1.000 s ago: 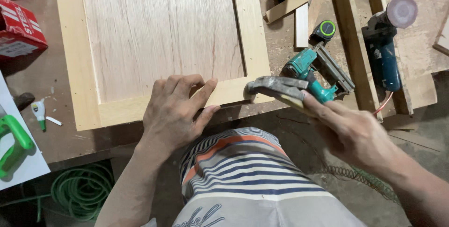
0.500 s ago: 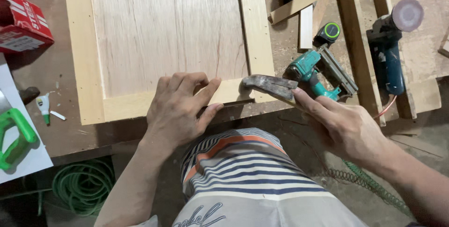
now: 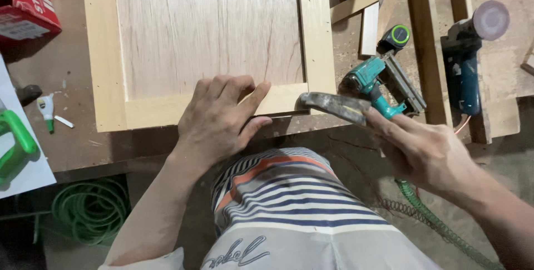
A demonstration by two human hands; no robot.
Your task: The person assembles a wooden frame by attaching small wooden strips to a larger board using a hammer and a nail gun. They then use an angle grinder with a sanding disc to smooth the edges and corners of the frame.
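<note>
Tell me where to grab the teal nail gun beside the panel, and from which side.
Take the teal nail gun by its handle, the teal bar slanting toward the bench's near edge. Come from the near right, where the right hand already is; its dark magazine runs along the far right.

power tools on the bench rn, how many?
2 clearly: a teal nail gun just beyond the right hand, and a blue sander at far right. Others may sit outside the frame.

Bare forearms, striped shorts (image 3: 289,209) — navy, white, orange bands
</note>
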